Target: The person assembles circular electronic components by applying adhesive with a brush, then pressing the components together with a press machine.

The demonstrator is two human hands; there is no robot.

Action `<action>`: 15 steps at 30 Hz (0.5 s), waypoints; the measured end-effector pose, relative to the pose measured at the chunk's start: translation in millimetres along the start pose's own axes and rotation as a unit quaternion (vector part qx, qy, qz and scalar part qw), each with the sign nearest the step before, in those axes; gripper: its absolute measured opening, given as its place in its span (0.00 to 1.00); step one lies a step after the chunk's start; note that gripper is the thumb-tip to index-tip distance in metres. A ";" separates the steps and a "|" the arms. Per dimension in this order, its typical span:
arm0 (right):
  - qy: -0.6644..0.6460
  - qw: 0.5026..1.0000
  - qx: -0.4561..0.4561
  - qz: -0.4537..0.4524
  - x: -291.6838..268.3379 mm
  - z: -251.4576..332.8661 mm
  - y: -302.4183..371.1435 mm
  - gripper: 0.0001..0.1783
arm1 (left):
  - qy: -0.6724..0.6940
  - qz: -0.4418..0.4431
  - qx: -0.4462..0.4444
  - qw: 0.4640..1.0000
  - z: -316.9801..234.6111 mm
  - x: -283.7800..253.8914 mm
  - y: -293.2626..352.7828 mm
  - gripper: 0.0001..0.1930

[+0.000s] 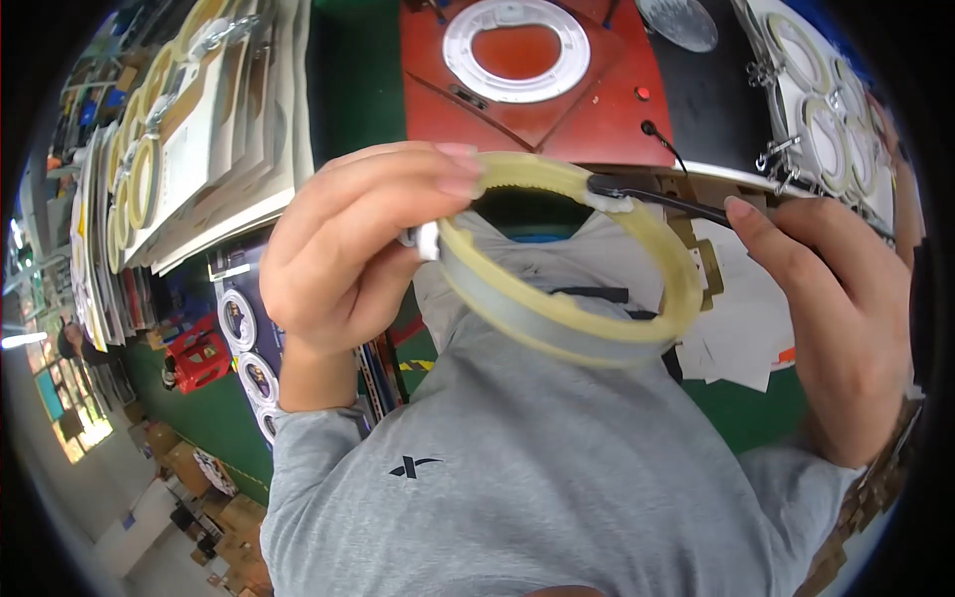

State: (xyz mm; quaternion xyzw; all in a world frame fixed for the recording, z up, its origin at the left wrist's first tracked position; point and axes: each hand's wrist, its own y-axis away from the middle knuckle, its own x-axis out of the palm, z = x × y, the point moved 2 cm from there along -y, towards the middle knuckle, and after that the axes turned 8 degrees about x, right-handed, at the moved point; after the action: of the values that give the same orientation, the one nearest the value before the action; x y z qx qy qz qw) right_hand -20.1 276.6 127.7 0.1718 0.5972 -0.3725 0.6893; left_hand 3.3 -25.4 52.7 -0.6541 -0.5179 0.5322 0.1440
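My left hand (333, 239) grips a pale yellow plastic ring (684, 284) by its left side, fingers over the top and thumb below. The ring is tilted in front of my chest, with a grey band round its outer wall. Beside my left fingertips a small white piece (428, 242) sticks out from the ring. My right hand (841, 279) is closed on a thin black tool (676, 203), whose exact kind I cannot make out. Its dark tip meets the ring's far rim beside a white patch (609, 203).
Ahead is a red work surface (617, 109) bearing a white ring (463, 50) and a red button (643, 94). Stacked boards with yellow rings (144, 184) stand at the left. More rings (826, 144) lie at the right. A red crate (199, 360) sits on the green floor.
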 end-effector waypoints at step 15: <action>-0.378 0.881 -0.002 0.283 12.4 -65.9 -20.8 0.08 | -0.044 0.161 0.178 0.970 -30.7 4.1 -22.5 0.17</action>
State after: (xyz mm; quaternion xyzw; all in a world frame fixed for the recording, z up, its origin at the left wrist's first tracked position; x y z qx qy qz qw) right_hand -80.8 303.9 105.2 0.1785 0.2175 -0.1972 0.9391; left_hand 17.1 -1.3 79.1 -0.6690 -0.3084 0.6600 0.1473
